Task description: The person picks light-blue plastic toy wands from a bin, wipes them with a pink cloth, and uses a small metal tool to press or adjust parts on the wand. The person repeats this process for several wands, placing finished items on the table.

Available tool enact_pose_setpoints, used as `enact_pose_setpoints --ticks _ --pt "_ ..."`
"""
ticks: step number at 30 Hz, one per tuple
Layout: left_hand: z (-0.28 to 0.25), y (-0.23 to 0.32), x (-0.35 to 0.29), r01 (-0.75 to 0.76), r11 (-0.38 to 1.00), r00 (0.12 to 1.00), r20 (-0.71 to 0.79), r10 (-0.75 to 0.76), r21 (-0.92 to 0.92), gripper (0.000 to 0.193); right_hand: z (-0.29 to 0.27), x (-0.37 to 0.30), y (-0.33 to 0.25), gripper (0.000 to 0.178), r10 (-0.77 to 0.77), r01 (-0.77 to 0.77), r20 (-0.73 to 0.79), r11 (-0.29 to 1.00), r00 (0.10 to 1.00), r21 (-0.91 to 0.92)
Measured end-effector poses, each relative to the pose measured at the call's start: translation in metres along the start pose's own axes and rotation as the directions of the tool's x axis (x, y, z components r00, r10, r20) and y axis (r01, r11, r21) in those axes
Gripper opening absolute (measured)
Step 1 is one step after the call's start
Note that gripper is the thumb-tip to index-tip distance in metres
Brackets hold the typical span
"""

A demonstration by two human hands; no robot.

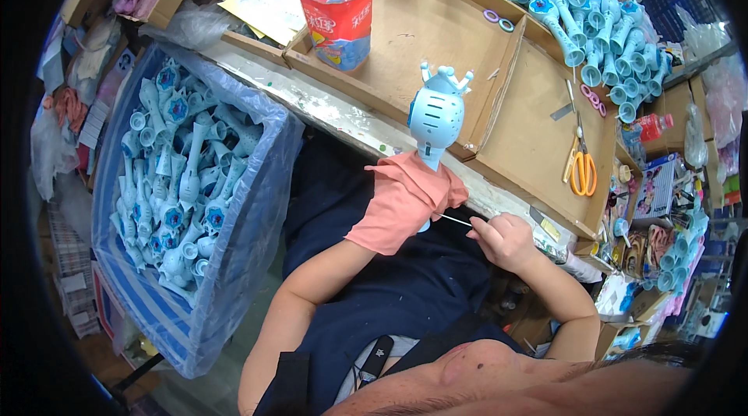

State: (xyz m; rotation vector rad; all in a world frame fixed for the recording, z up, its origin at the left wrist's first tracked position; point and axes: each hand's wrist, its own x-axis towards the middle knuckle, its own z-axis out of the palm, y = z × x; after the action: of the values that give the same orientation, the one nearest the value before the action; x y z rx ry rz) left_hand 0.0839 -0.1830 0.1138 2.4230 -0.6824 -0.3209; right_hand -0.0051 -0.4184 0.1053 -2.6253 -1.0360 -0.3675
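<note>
A light-blue toy wand (438,118) with a crown-shaped top and slots in its round head stands upright near the table's edge. My left hand (405,202), covered by a salmon-pink cloth (401,209), is closed round its handle; the fingers are hidden under the fabric. My right hand (505,241) is to the right, its fingers pinched on a thin pale stick (453,219). The stick's far end reaches the lower part of the wand, beside the cloth. Whether the tip goes into the wand cannot be made out.
At left, a plastic-lined blue crate (257,206) holds several similar toys. Cardboard trays (436,22) on the table carry a red-capped bottle (336,15), orange-handled scissors (581,170) and small rings (499,20). More blue toys (561,22) are piled at the back right.
</note>
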Motion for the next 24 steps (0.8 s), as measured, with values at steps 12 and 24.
enact_pose_setpoints --ticks 12,24 --pt "0.003 0.0 0.0 0.143 0.989 0.988 -0.058 -0.142 0.024 0.023 0.014 -0.002 0.002 0.026 0.113 -0.621 0.935 -0.72 0.336 0.311" --pt "-0.028 0.015 -0.001 0.217 0.976 0.951 0.231 -0.205 -0.028 0.026 0.007 0.005 0.009 0.026 -0.029 0.04 -0.071 0.987 0.997 0.157"
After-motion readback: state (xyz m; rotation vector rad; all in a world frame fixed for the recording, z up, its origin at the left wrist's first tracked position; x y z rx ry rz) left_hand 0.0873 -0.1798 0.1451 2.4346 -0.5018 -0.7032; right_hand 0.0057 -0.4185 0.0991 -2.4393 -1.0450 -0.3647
